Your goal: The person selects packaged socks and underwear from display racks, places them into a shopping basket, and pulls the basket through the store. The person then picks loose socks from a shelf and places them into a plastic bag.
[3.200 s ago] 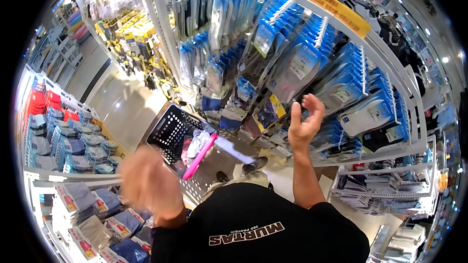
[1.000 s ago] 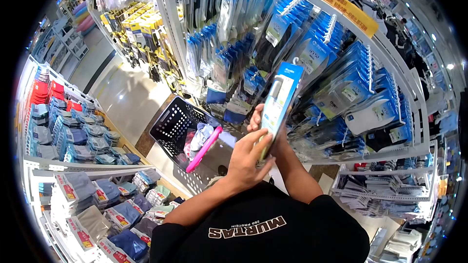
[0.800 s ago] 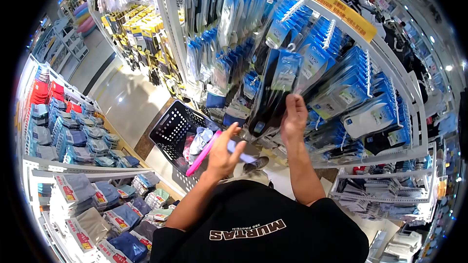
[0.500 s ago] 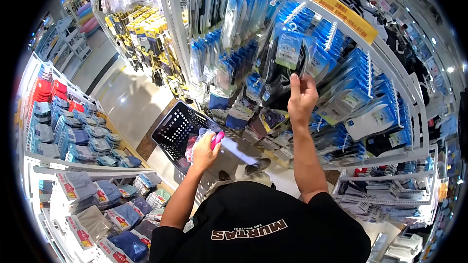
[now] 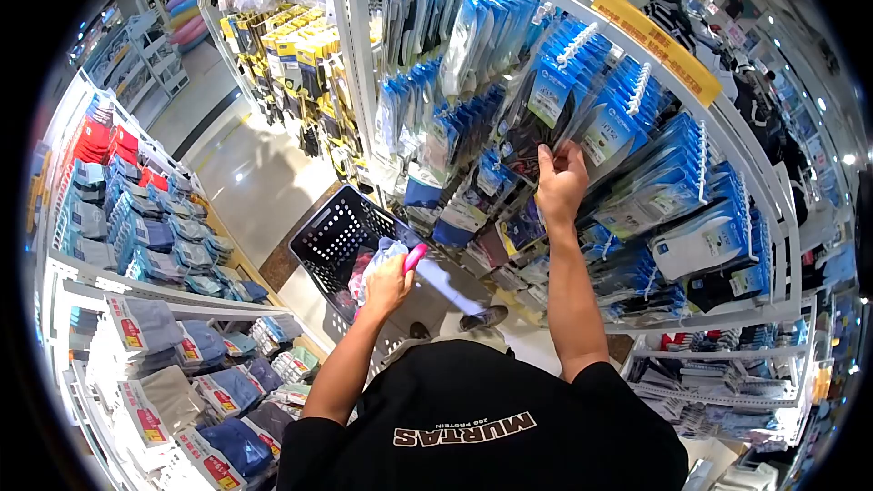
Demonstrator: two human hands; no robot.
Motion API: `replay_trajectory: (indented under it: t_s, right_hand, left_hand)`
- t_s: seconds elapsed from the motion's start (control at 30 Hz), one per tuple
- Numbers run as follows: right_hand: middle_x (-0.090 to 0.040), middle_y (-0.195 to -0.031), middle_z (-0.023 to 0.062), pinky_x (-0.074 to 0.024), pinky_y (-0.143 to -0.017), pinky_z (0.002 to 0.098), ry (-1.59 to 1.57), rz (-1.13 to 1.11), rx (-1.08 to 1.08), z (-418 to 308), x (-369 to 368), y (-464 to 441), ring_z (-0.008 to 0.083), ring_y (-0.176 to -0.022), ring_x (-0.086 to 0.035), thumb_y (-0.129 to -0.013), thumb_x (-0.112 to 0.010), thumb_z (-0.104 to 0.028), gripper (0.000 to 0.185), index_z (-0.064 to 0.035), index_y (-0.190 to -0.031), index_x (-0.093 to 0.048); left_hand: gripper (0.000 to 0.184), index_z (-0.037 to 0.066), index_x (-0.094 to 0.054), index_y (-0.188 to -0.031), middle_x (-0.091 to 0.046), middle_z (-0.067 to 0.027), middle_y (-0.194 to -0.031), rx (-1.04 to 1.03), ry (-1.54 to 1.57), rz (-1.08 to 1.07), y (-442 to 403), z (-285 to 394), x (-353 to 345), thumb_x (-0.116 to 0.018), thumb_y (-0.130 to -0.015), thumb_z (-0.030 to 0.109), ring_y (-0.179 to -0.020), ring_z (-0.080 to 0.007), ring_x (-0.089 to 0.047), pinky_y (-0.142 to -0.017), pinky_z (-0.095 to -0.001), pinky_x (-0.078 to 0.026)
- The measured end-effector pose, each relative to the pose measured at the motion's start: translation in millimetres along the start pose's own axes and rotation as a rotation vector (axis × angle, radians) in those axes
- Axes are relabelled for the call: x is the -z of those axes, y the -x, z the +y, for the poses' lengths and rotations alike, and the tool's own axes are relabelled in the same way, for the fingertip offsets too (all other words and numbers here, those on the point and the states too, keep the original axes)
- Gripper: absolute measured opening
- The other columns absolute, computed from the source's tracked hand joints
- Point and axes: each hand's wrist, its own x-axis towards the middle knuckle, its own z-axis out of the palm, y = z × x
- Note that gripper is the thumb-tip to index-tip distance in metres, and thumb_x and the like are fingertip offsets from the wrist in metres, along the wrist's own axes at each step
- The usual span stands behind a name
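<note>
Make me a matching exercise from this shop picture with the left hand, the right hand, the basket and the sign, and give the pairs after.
1. left hand
2. right hand
3. basket
4. sign

A. yellow, with writing
B. up at the hanging packets
C. dark, with holes in its sides
D. on the pink handle

Pairs: 1-D, 2-B, 3-C, 4-A

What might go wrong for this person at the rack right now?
The right hand is up against blue-topped packets packed closely on a hook, so a pull there might drag neighbours along or knock some off.

The left hand grips the pink handle of the basket; a sudden tug could tip it and shift the clothing inside.

The basket is also near a shoe, so a careless step might bump it.
</note>
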Motion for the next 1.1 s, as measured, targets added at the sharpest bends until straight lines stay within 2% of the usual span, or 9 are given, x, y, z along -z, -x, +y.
replay_trajectory:
  t_s: [0.13, 0.23, 0.3, 0.5, 0.57, 0.67, 0.8, 0.97, 1.1]
  right_hand:
    - [-0.053, -0.08, 0.0023, -0.0448, -0.061, 0.0278, 0.142, 0.051, 0.088, -3.5, 1.9, 11.6, 0.012, -0.065, -0.049, -0.084, -0.075, -0.009, 0.029, -0.0016, -0.106, -0.057]
    - [-0.048, -0.081, 0.0013, -0.0416, -0.059, 0.0265, 0.071, 0.081, 0.031, -12.2, 5.8, 31.3, 0.0102, -0.066, -0.044, -0.084, -0.075, -0.009, 0.035, -0.0037, -0.111, -0.052]
    - [-0.047, -0.078, -0.0005, -0.0383, -0.057, 0.0233, -0.096, 0.054, -0.004, -10.8, 7.9, 47.1, 0.0063, -0.065, -0.042, -0.087, -0.073, -0.011, 0.032, -0.0051, -0.108, -0.05]
    - [-0.046, -0.067, -0.0051, -0.0347, -0.051, 0.0222, -0.163, -0.162, -0.101, -22.0, 12.4, 95.5, 0.0031, -0.058, -0.042, -0.089, -0.07, -0.009, 0.02, -0.0054, -0.103, -0.056]
    - [-0.051, -0.07, -0.0039, -0.0387, -0.053, 0.0221, -0.148, -0.21, -0.117, -19.6, 10.0, 103.4, 0.0036, -0.06, -0.046, -0.089, -0.071, -0.01, 0.024, -0.0047, -0.107, -0.056]
    - [-0.059, -0.08, 0.0005, -0.0473, -0.06, 0.0238, -0.178, -0.278, -0.158, -26.5, 1.1, 103.1, 0.0072, -0.068, -0.056, -0.089, -0.071, -0.011, 0.032, -0.0035, -0.115, -0.056]
    - [-0.066, -0.103, 0.0095, -0.0549, -0.076, 0.0303, -0.139, -0.37, -0.107, -35.0, -25.9, 85.9, 0.0178, -0.089, -0.065, -0.088, -0.072, -0.013, 0.046, -0.0018, -0.128, -0.053]
    - [-0.058, -0.123, 0.0165, -0.0515, -0.09, 0.0369, -0.269, -0.291, -0.033, -37.1, -89.5, 38.8, 0.0249, -0.112, -0.059, -0.088, -0.071, -0.014, 0.056, -0.0017, -0.136, -0.047]
    - [-0.052, -0.133, 0.0168, -0.0494, -0.094, 0.0387, -0.356, -0.144, 0.014, -33.1, -137.1, -11.3, 0.0277, -0.117, -0.056, -0.088, -0.075, -0.021, 0.063, -0.0024, -0.139, -0.042]
  left_hand:
    - [0.025, 0.009, -0.062, -0.105, -0.067, -0.0171, -0.086, -0.037, -0.021, 0.039, -7.9, -10.5, 4.4, -0.066, -0.086, 0.026, -0.078, -0.037, -0.066, -0.071, -0.0477, -0.051]
    - [0.026, 0.009, -0.062, -0.106, -0.067, -0.0157, -0.088, -0.047, -0.048, 0.027, -14.3, -21.9, 8.7, -0.065, -0.087, 0.026, -0.08, -0.0359, -0.066, -0.071, -0.0466, -0.051]
    - [0.026, 0.01, -0.062, -0.107, -0.067, -0.015, -0.089, -0.068, -0.057, 0.054, -19.3, -30.4, 9.7, -0.065, -0.087, 0.026, -0.081, -0.0351, -0.066, -0.072, -0.0461, -0.051]
    - [0.028, 0.009, -0.062, -0.107, -0.067, -0.0147, -0.092, -0.067, -0.067, 0.069, -37.3, -45.4, 24.0, -0.062, -0.088, 0.029, -0.083, -0.0337, -0.066, -0.074, -0.0448, -0.052]
    - [0.026, 0.009, -0.064, -0.105, -0.068, -0.0146, -0.094, -0.021, -0.049, 0.018, -44.9, -46.1, 33.7, -0.061, -0.088, 0.029, -0.084, -0.0342, -0.066, -0.076, -0.045, -0.053]
    - [0.026, 0.01, -0.067, -0.107, -0.068, -0.014, -0.091, 0.0, -0.073, 0.021, -53.8, -48.4, 44.9, -0.063, -0.088, 0.028, -0.083, -0.0327, -0.067, -0.073, -0.0429, -0.053]
    - [0.027, 0.01, -0.068, -0.106, -0.068, -0.0145, -0.092, 0.079, -0.106, -0.007, -65.7, -57.9, 54.9, -0.064, -0.088, 0.031, -0.085, -0.0328, -0.067, -0.076, -0.0431, -0.053]
    - [0.029, 0.009, -0.069, -0.105, -0.07, -0.013, -0.095, 0.13, -0.14, -0.004, -82.3, -73.9, 66.8, -0.066, -0.087, 0.032, -0.088, -0.0324, -0.067, -0.079, -0.0421, -0.053]
    - [0.028, 0.009, -0.069, -0.103, -0.069, -0.0141, -0.095, 0.122, -0.104, 0.03, -95.3, -93.4, 71.5, -0.068, -0.084, 0.029, -0.088, -0.0331, -0.067, -0.08, -0.0415, -0.053]
